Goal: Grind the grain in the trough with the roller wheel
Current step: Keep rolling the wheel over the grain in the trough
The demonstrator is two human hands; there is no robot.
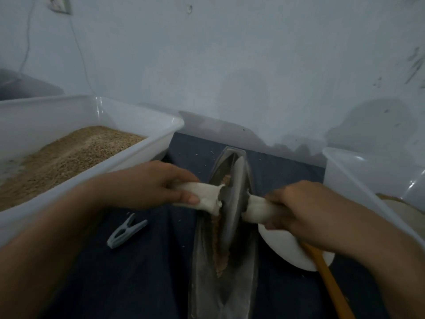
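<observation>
Both hands on wheel handles, wheel in trough

Two hands working the roller wheel (232,203). Left hand (147,185) is wrapped round the left handle (202,196), which is covered w/ white cloth; thumb lies along the near side, fingers curled over the top. Right hand (305,212) is clamped on the right handle (257,209), same white wrap, fingers curled under. I see the wheel as a grey metal disc standing on edge in the trough (220,272), tilted a bit, roughly mid-length of it. Trough is a long, narrow, boat-shaped metal piece running away from me on a dark blue cloth (142,272). Brownish grain (218,254) sits in a line along the groove, in front of and behind the disc; looks partly crushed, but blur means I can't tell how fine.

Left of the trough: big translucent tub (138,155) holding a bed of tan grain, apart from the trough. Grey clothes peg (126,231) lies on the cloth btwn tub and trough, just under the left hand. Right side: white bowl (282,247) just beside the trough, w/ a yellow-orange stick (328,277) crossing its rim, partly hidden by the right wrist. Second clear tub (358,176) at far right. Few stray grain bits on the cloth near the trough's far tip. Pale wall (230,65) behind.
</observation>
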